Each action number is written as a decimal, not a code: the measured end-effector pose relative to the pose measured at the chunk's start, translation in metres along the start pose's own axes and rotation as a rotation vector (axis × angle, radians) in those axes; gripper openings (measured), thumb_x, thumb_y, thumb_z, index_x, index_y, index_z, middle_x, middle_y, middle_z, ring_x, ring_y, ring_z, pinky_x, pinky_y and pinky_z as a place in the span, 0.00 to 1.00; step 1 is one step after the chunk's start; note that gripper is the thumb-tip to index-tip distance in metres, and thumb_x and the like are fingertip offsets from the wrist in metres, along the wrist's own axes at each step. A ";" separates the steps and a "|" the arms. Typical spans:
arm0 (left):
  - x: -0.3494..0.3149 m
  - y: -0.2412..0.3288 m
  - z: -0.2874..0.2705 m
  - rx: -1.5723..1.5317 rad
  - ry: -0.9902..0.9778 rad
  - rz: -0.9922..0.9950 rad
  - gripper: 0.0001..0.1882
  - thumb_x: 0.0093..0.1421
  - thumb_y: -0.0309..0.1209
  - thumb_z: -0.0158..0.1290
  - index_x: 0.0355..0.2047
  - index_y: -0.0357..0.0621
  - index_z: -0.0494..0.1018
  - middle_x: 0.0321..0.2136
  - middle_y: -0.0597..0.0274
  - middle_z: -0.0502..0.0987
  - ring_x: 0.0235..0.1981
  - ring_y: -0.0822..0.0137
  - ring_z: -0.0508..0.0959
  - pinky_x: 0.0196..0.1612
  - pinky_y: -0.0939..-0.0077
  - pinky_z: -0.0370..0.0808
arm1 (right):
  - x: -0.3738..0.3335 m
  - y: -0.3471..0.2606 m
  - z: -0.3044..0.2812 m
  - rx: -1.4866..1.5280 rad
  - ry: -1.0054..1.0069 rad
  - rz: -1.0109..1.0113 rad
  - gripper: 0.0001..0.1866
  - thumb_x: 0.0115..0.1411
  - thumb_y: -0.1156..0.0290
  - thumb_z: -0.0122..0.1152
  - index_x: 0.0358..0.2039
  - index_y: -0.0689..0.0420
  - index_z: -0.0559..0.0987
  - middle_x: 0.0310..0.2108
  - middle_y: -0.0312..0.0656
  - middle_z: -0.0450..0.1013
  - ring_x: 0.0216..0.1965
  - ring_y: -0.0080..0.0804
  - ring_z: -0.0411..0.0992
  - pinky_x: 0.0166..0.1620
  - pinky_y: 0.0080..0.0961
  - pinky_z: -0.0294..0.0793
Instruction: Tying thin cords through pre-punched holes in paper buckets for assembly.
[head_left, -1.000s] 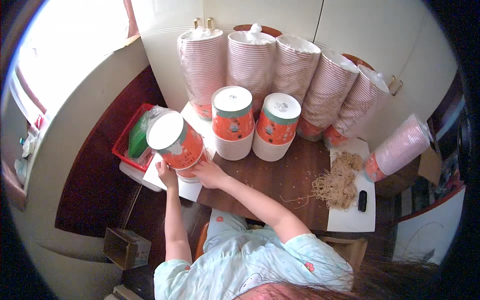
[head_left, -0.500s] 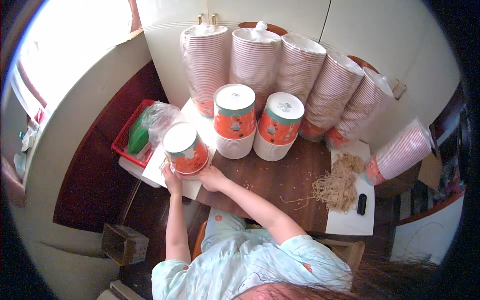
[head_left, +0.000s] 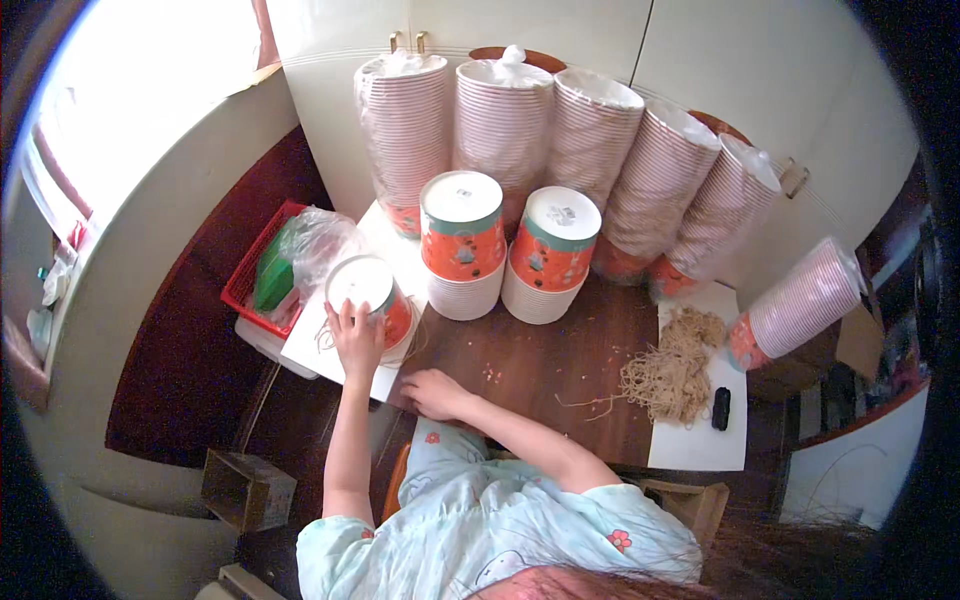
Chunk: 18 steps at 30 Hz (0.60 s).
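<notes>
A person seated at a dark wooden table (head_left: 560, 350) presses one hand onto an upturned orange paper cup.

The left hand (head_left: 356, 338) lies on the near side of the orange paper cup (head_left: 372, 298), fingers spread and curved over its white base; the cup stands upside down on a white sheet (head_left: 330, 350) at the table's left end. The right hand (head_left: 432, 392) rests flat on the table just right of it, fingers loosely together, holding nothing. Farther back stand two short cup stacks (head_left: 510, 245), side by side. Behind them, tall wrapped stacks of cups (head_left: 560, 130) lean against the white cupboard. To the far left sits a red basket (head_left: 250, 285) with a clear bag. At the right, a heap of tan rubber bands (head_left: 672, 365) lies beside a small black object (head_left: 721, 408).
</notes>
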<state>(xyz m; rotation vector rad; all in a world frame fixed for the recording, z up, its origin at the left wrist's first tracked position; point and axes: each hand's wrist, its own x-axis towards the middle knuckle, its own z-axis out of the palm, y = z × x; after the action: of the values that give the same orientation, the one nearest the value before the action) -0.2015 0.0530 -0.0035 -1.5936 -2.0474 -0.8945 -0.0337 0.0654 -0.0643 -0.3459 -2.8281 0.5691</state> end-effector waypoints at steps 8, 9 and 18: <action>0.060 0.069 -0.022 -0.274 0.102 0.053 0.34 0.44 0.33 0.58 0.52 0.44 0.58 0.54 0.42 0.53 0.57 0.39 0.48 0.55 0.49 0.53 | -0.120 -0.033 0.002 0.129 0.374 0.203 0.14 0.46 0.70 0.54 0.36 0.55 0.74 0.43 0.41 0.67 0.46 0.39 0.63 0.50 0.35 0.61; 0.075 0.088 -0.027 -0.342 0.126 0.099 0.36 0.43 0.33 0.59 0.53 0.45 0.57 0.55 0.42 0.52 0.57 0.38 0.47 0.55 0.48 0.53 | -0.131 -0.034 0.001 0.050 0.449 0.308 0.13 0.46 0.70 0.54 0.36 0.54 0.74 0.42 0.40 0.67 0.46 0.38 0.63 0.50 0.36 0.60; 0.130 0.143 0.018 -0.294 -0.010 0.176 0.17 0.42 0.26 0.56 0.34 0.37 0.67 0.48 0.45 0.60 0.53 0.39 0.56 0.56 0.52 0.55 | -0.161 -0.031 0.004 -0.206 0.580 0.476 0.12 0.45 0.69 0.56 0.33 0.54 0.73 0.37 0.38 0.67 0.44 0.35 0.63 0.48 0.35 0.60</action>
<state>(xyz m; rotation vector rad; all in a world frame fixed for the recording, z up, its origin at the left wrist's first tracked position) -0.0984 0.1784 0.1030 -1.8987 -1.8101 -1.1630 0.1114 -0.0078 -0.0847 -1.0500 -2.2362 0.2011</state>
